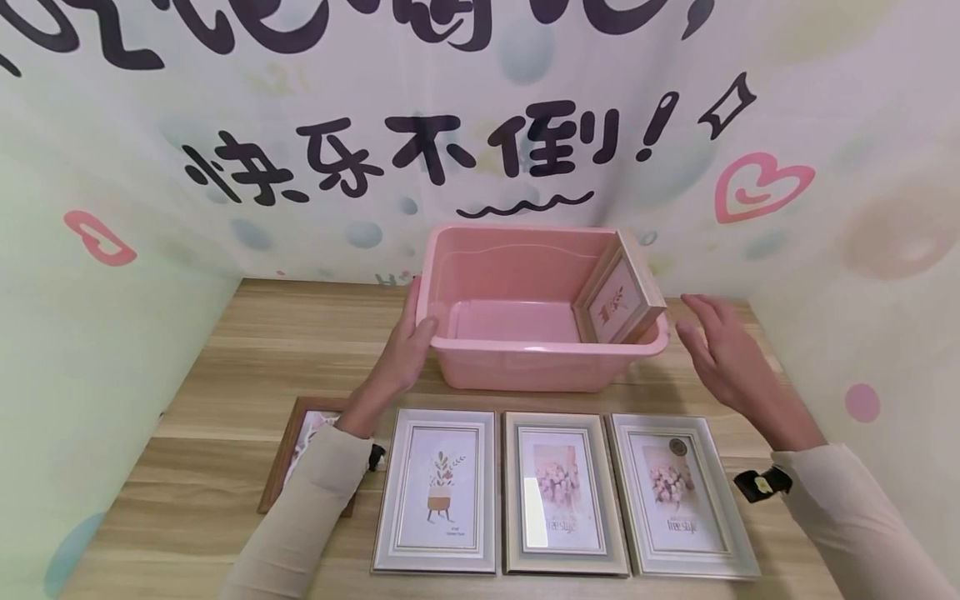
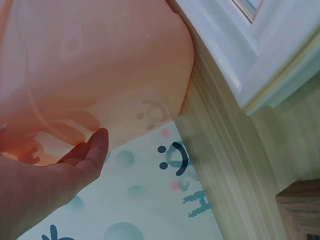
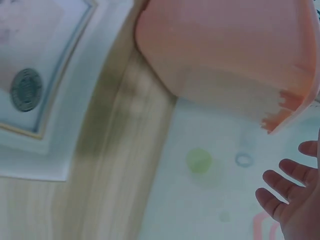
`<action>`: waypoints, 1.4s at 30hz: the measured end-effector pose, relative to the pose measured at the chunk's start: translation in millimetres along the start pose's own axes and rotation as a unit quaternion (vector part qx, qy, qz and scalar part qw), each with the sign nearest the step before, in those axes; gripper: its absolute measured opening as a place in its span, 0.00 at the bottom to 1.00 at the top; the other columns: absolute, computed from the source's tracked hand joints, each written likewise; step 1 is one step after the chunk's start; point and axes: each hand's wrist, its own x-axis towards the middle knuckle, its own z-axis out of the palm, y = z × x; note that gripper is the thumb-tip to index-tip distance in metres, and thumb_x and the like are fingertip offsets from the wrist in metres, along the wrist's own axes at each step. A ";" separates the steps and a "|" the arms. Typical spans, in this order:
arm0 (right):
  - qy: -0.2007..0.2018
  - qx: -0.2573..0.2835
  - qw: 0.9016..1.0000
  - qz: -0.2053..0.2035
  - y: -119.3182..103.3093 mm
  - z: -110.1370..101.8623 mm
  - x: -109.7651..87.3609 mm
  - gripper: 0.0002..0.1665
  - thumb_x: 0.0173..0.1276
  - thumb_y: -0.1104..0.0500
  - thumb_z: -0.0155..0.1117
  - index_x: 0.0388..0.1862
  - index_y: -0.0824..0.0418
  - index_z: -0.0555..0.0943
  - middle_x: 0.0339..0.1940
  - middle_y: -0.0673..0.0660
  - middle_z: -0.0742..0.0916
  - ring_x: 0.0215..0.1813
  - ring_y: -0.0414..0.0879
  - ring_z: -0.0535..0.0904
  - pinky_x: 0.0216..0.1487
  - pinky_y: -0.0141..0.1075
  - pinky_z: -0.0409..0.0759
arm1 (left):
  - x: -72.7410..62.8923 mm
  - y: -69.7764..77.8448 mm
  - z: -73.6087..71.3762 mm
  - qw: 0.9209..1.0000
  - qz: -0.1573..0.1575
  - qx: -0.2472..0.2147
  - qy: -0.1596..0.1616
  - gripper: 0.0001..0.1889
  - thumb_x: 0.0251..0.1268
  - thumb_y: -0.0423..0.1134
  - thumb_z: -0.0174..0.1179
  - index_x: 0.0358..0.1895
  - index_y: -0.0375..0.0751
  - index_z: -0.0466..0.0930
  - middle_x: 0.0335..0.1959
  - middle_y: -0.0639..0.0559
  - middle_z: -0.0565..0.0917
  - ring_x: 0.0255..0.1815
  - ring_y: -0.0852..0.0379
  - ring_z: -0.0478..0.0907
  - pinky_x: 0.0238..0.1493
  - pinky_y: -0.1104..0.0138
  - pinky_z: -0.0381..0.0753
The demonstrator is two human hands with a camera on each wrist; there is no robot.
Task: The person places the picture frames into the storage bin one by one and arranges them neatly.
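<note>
A pink plastic basin (image 1: pixel 517 367) stands on the wooden table near the back wall. At its left end my left hand (image 1: pixel 405 350) grips the rim, thumb over the top edge and fingers along the outer wall; the left wrist view shows the fingers (image 2: pixel 92 152) against that wall. My right hand (image 1: pixel 723 354) is off the basin's right end, touching nothing, its fingers spread apart in the right wrist view. Inside the basin a light wooden picture frame (image 1: pixel 618 292) leans upright at the right end, its top corner above the rim.
In front of the basin lie a white frame (image 1: pixel 382 500) with a plant picture, a beige-gold frame (image 1: pixel 566 564) and another white frame (image 1: pixel 693 564), side by side. A brown frame (image 1: pixel 288 450) lies left, partly under my left forearm. A printed cloth wall (image 1: pixel 360 67) stands behind.
</note>
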 end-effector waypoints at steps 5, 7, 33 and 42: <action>-0.051 -0.004 0.999 -0.001 12.8 6.4 -17.1 0.34 0.81 0.49 0.45 0.76 0.69 0.59 0.71 0.74 0.65 0.68 0.74 0.62 0.61 0.71 0.62 | -7.9 22.1 -0.2 1.000 -0.001 0.002 -0.005 0.36 0.74 0.34 0.37 0.81 0.44 0.33 0.81 0.41 0.46 0.77 0.42 0.54 0.74 0.46 0.58; -0.071 -0.005 0.997 -0.002 18.2 9.8 -24.1 0.34 0.80 0.50 0.47 0.76 0.68 0.59 0.71 0.74 0.66 0.69 0.74 0.62 0.61 0.70 0.62 | -11.1 29.6 0.3 1.000 0.000 0.004 -0.006 0.36 0.74 0.33 0.37 0.81 0.42 0.33 0.81 0.39 0.47 0.77 0.42 0.54 0.74 0.46 0.57; -0.210 0.035 0.977 0.028 63.9 48.4 -72.7 0.44 0.65 0.45 0.68 0.70 0.70 0.68 0.62 0.73 0.76 0.61 0.68 0.73 0.56 0.66 0.70 | -12.3 31.0 -0.7 1.000 -0.011 -0.007 -0.011 0.36 0.74 0.34 0.36 0.81 0.43 0.31 0.81 0.42 0.45 0.77 0.44 0.53 0.75 0.47 0.56; -0.199 0.022 0.980 -0.017 66.1 55.7 -71.8 0.27 0.56 0.46 0.77 0.50 0.59 0.85 0.48 0.56 0.82 0.50 0.52 0.76 0.49 0.50 0.75 | -11.5 30.0 -0.6 1.000 -0.011 -0.008 -0.008 0.36 0.74 0.34 0.36 0.81 0.44 0.31 0.81 0.42 0.45 0.77 0.44 0.53 0.74 0.47 0.57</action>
